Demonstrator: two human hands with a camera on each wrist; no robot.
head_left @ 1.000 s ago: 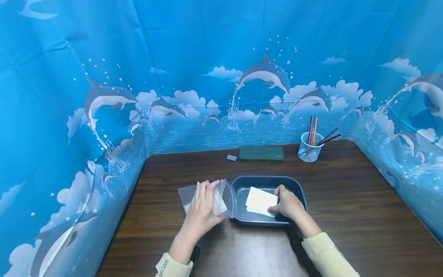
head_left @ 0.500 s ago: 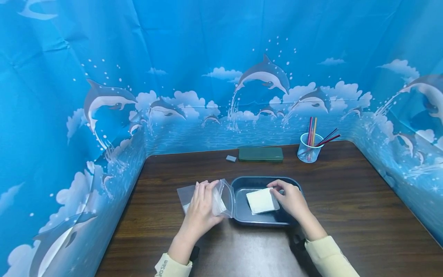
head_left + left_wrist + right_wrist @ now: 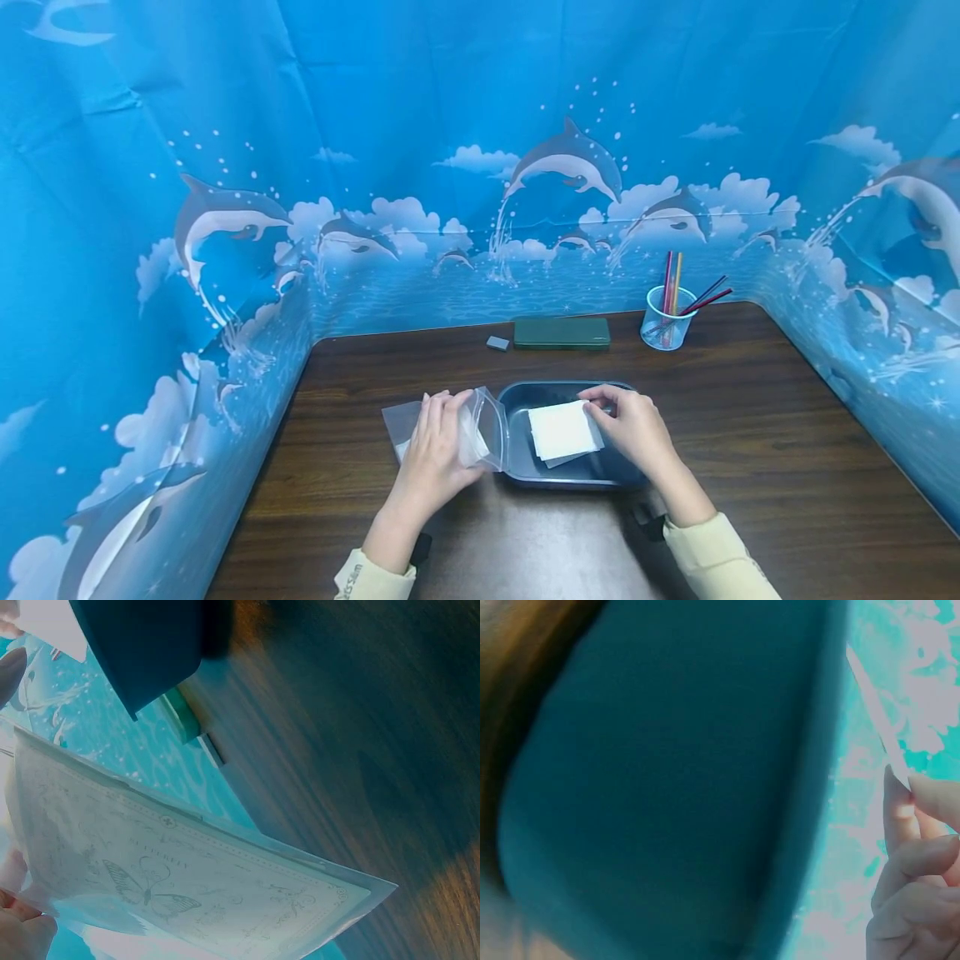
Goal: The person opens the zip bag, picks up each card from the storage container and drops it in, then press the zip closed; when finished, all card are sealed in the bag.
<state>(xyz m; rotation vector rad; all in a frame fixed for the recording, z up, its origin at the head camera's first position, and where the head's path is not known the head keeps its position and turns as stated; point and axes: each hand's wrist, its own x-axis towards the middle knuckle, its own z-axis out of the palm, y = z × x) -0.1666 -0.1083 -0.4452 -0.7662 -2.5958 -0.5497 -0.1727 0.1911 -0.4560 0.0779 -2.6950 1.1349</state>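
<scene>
My left hand (image 3: 433,454) grips a clear plastic bag (image 3: 491,429) lying toward the tray's left side, its mouth spread toward the tray. In the left wrist view, a pale card (image 3: 172,862) printed with a butterfly and fine ornament shows inside the bag. Over the dark blue-grey tray (image 3: 521,467), my right hand (image 3: 636,429) pinches a white card (image 3: 561,427) by its upper right corner, between thumb and fingertips. A greyish see-through edge shows beneath that card. The right wrist view catches the card edge-on, as a thin strip (image 3: 877,712) above the fingertips.
A green pencil case (image 3: 561,332) and a small grey eraser (image 3: 497,342) lie at the table's back edge. To their right stands a light-blue mesh cup (image 3: 666,321) with several pencils. A blue dolphin-print curtain (image 3: 420,125) encloses the back and sides.
The right hand has moved from the lower right edge of the white card to its upper right corner, and the card has turned and shifted slightly. The left hand and bag have stayed put.
</scene>
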